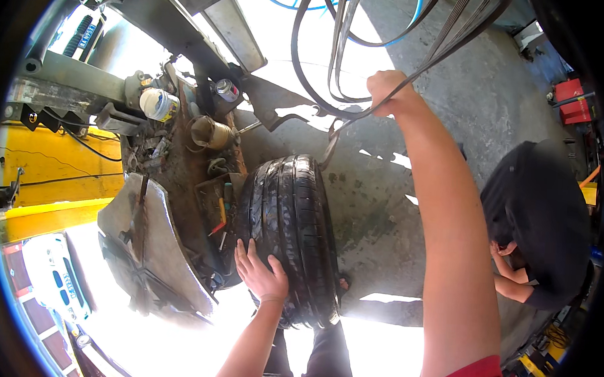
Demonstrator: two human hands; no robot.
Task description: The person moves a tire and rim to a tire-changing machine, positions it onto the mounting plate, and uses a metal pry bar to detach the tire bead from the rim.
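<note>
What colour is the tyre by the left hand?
The tyre is black; the head view shows it best.

The left hand (264, 275) lay against the grooved tread of an upright black tire (284, 221), its fingers (253, 253) spread and the thumb apart. The right hand (387, 92), on an outstretched arm, gripped a bundle of long dark belts (296, 50) that looped above the concrete floor (373, 237). Left of the tire, a grimy counter (177, 154) carried a white tub (160, 104), a small metal can (226, 90) and an orange-handled tool (222, 211). Yellow metalwork (63, 160) stood farther left. At right, a person in dark clothing (537, 223) bent forward near a red box (572, 101).
</note>
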